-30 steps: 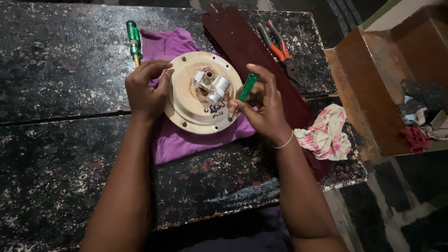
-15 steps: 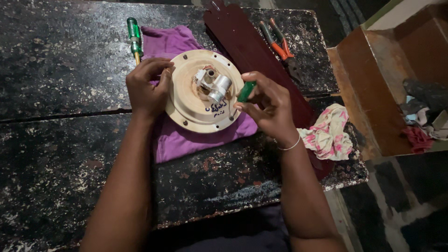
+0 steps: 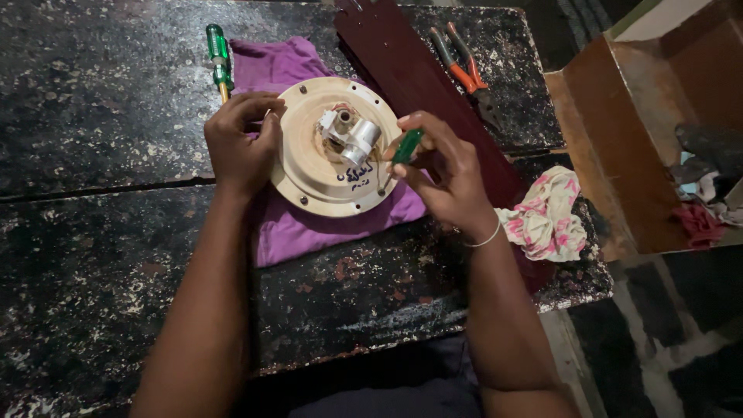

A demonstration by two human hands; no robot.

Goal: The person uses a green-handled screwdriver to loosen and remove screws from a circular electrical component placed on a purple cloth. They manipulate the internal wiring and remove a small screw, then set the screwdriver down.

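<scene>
The dark, chipped worktop (image 3: 93, 101) carries a purple cloth (image 3: 309, 228) under the cream motor disc (image 3: 309, 166). Your left hand (image 3: 240, 143) clamps the disc's left rim. Your right hand (image 3: 445, 174), right of the disc, grips a green-handled screwdriver (image 3: 405, 147). A slipping tip could gouge the disc or jab your fingers. The tip's seating is unclear.

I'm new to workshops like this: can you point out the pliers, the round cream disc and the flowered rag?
pliers (image 3: 463, 63), head view, on the orange handles.
round cream disc (image 3: 306, 159), head view, on its bare left face.
flowered rag (image 3: 546, 220), head view, on its middle folds.
</scene>
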